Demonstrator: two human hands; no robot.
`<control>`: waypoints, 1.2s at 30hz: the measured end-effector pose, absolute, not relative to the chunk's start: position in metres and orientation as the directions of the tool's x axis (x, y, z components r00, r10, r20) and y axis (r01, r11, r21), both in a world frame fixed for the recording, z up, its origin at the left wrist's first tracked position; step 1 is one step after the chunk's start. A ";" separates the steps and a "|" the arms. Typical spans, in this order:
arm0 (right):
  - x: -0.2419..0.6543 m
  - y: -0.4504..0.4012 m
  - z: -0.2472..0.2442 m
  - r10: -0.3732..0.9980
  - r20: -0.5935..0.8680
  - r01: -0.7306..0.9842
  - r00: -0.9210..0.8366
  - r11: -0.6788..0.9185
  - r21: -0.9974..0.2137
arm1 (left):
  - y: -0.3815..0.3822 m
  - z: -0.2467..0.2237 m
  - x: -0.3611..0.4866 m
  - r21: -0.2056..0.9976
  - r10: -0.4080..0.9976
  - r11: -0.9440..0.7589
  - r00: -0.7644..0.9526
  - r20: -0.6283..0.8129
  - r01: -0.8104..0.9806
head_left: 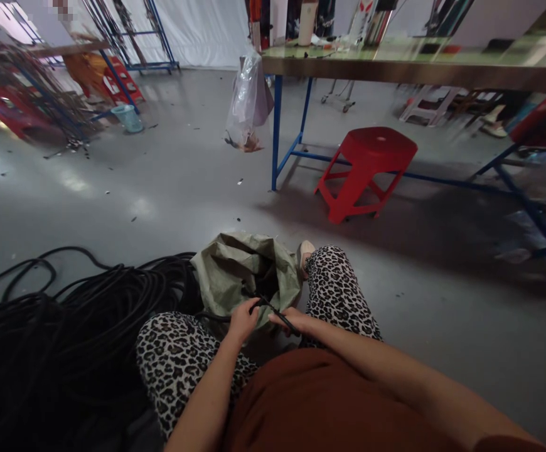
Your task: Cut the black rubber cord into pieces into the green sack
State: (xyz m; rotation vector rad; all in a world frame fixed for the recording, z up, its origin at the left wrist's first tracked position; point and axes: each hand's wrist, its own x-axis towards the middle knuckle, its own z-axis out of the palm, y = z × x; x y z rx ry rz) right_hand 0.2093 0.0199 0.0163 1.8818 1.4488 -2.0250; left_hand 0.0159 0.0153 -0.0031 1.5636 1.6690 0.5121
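Observation:
My left hand (243,321) is closed on the end of a black rubber cord (214,317), which runs in from the left beside my knee. My right hand (292,320) grips dark scissors (277,309), whose tips meet the cord's end near my left fingers; whether the blades are apart is too small to tell. Both hands are over the near rim of an open grey-green woven sack (216,267), which stands on the floor between my legs. The sack's inside is dark, with its contents hard to make out.
A large heap of black cord (127,295) lies at my left. Ahead stand a red plastic stool (371,150) and a long table (414,69) on blue legs. A clear plastic bag (249,94) hangs from its corner. A blue bucket (128,118) stands far left.

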 end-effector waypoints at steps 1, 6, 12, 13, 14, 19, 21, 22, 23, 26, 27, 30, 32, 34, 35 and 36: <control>0.209 0.020 0.017 0.544 -0.792 0.574 -0.276 -0.568 -0.590 | 0.015 -0.003 0.016 0.741 0.961 0.168 0.059 -0.270 0.650; 0.210 0.019 0.013 0.537 -0.783 0.563 -0.313 -0.559 -0.608 | 0.014 -0.005 0.016 0.736 0.957 0.169 0.070 -0.283 0.656; 0.212 0.019 0.004 0.551 -0.757 0.579 -0.351 -0.507 -0.638 | 0.013 -0.008 0.015 0.728 0.961 0.133 0.092 -0.260 0.673; 0.212 0.019 0.003 0.553 -0.754 0.583 -0.355 -0.500 -0.640 | 0.013 -0.008 0.015 0.724 0.961 0.128 0.095 -0.258 0.678; 0.212 0.020 0.002 0.554 -0.752 0.587 -0.357 -0.494 -0.642 | 0.013 -0.008 0.015 0.722 0.961 0.126 0.096 -0.259 0.681; 0.212 0.020 0.001 0.554 -0.751 0.606 -0.358 -0.474 -0.639 | 0.014 -0.006 0.016 0.724 0.955 0.139 0.102 -0.279 0.676; 0.213 0.019 0.001 0.559 -0.746 0.614 -0.362 -0.460 -0.642 | 0.014 -0.005 0.015 0.726 0.952 0.143 0.108 -0.287 0.673; 0.213 0.019 0.001 0.563 -0.742 0.616 -0.362 -0.453 -0.644 | 0.014 -0.004 0.015 0.728 0.951 0.143 0.111 -0.290 0.670; 0.214 0.019 0.001 0.568 -0.740 0.617 -0.360 -0.450 -0.645 | 0.014 -0.003 0.015 0.732 0.949 0.145 0.115 -0.293 0.666; 0.213 0.017 0.000 0.581 -0.735 0.621 -0.351 -0.443 -0.647 | 0.015 -0.002 0.014 0.737 0.943 0.155 0.123 -0.309 0.658; 0.212 0.017 0.001 0.585 -0.734 0.625 -0.344 -0.441 -0.644 | 0.015 -0.002 0.014 0.736 0.941 0.155 0.128 -0.312 0.659; 0.210 0.018 0.005 0.596 -0.739 0.639 -0.314 -0.443 -0.629 | 0.015 -0.003 0.014 0.743 0.941 0.150 0.137 -0.310 0.652; 0.209 0.018 0.010 0.592 -0.754 0.654 -0.286 -0.455 -0.605 | 0.016 -0.006 0.013 0.756 0.945 0.162 0.122 -0.304 0.634; 0.208 0.018 0.016 0.588 -0.763 0.662 -0.269 -0.463 -0.590 | 0.016 -0.009 0.014 0.770 0.948 0.180 0.102 -0.303 0.613; 0.208 0.018 0.018 0.589 -0.765 0.665 -0.260 -0.465 -0.584 | 0.016 -0.010 0.014 0.774 0.948 0.187 0.094 -0.303 0.605; 0.207 0.018 0.021 0.593 -0.765 0.670 -0.251 -0.464 -0.580 | 0.016 -0.012 0.014 0.778 0.949 0.193 0.087 -0.302 0.598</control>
